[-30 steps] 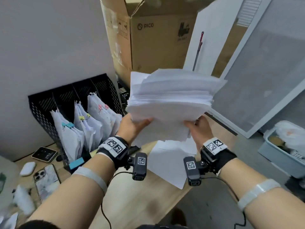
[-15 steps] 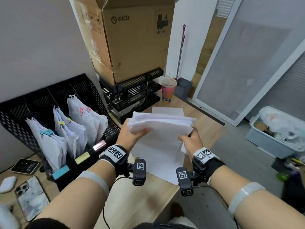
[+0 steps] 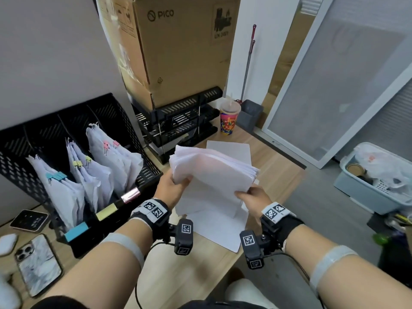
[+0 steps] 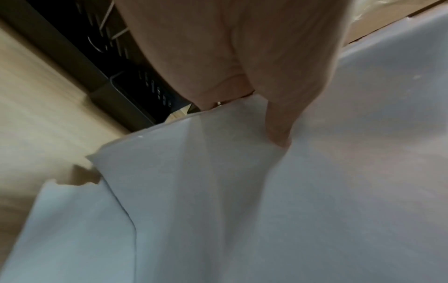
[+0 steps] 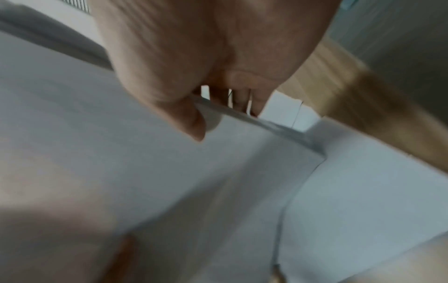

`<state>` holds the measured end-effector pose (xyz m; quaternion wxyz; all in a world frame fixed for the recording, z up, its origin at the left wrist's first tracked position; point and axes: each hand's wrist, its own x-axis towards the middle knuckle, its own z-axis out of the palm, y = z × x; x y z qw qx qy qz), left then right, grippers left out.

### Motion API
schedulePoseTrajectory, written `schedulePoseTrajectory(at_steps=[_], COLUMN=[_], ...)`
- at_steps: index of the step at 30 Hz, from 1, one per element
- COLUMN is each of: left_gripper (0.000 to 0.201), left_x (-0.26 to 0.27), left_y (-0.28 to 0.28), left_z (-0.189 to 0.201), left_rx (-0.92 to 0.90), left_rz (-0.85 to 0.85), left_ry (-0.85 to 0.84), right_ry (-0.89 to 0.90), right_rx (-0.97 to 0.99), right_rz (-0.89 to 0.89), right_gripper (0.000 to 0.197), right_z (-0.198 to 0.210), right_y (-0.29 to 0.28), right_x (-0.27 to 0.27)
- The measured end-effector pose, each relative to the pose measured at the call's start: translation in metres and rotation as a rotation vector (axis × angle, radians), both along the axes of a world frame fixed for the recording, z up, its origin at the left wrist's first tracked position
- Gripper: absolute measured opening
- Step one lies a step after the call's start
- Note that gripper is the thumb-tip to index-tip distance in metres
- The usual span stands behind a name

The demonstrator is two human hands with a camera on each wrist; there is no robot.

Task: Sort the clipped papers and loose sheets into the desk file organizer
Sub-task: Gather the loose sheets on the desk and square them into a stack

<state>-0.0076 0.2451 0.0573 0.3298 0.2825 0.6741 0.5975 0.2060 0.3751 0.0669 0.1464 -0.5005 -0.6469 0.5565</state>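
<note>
I hold a thick stack of loose white sheets (image 3: 214,175) over the desk with both hands. My left hand (image 3: 172,188) grips its left edge, thumb on top (image 4: 278,122). My right hand (image 3: 252,195) grips the near right corner, thumb above and fingers below (image 5: 194,122). The black mesh file organizer (image 3: 66,121) stands to the left; its three slots hold clipped paper bundles with blue (image 3: 55,176), yellow (image 3: 81,162) and pink (image 3: 109,144) clips. More loose sheets (image 3: 220,230) lie flat on the desk under the stack.
A black letter tray rack (image 3: 178,121) bearing a large cardboard box (image 3: 178,52) stands behind the papers, with a colourful cup (image 3: 229,121) beside it. Two phones (image 3: 38,264) and a small device (image 3: 29,220) lie at the left. A bin (image 3: 374,186) sits on the floor at the right.
The stack has come down from chest height toward the desk, and my head has tilted down. Both hands keep their grip on it.
</note>
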Motion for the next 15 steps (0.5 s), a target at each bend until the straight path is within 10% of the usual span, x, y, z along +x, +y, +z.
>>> schedulePoseTrajectory(at_steps=[8, 15], left_gripper=[0.036, 0.058], left_x=[-0.015, -0.02], left_y=[0.079, 0.115], left_z=[0.008, -0.054], left_rx=[0.036, -0.6], left_rz=[0.047, -0.106], left_ry=[-0.137, -0.043], right_ry=[-0.036, -0.319], right_rx=[0.146, -0.039], right_rz=[-0.027, -0.043], right_gripper=[0.02, 0.019], right_z=[-0.005, -0.031], right_y=[0.061, 0.156], right_x=[-0.004, -0.003])
